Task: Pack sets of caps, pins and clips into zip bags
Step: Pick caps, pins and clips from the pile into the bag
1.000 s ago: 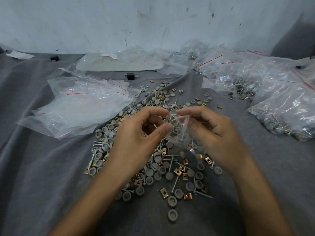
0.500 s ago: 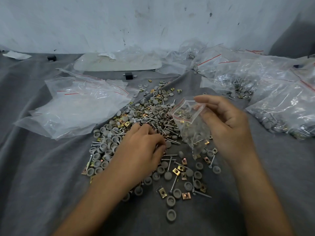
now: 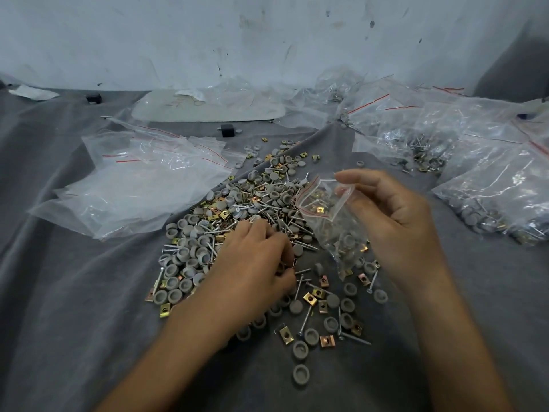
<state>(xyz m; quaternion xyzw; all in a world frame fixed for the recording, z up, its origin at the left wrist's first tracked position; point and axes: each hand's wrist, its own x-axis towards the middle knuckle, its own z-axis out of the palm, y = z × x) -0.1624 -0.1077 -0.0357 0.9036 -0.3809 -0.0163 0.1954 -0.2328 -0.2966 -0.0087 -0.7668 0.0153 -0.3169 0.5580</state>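
Observation:
A heap of grey round caps [image 3: 185, 264], metal pins [image 3: 309, 316] and brass clips [image 3: 310, 298] lies on the grey cloth [image 3: 74, 307] in the middle. My right hand [image 3: 395, 221] pinches a small clear zip bag [image 3: 329, 221] by its red-lined mouth; the bag hangs open above the heap with several parts inside. My left hand [image 3: 255, 269] rests palm down on the heap, its fingers curled into the parts. What the fingers grasp is hidden beneath the hand.
A stack of empty zip bags [image 3: 139, 185] lies at the left. Filled zip bags [image 3: 487, 185] are piled at the right and back right. A flat white sheet under plastic [image 3: 208, 107] lies by the wall, with a small black block [image 3: 227, 130] before it.
My left hand let go of the bag, dropped onto the heap and dug its fingers in. My right hand lifted the bag slightly to the right and holds it alone.

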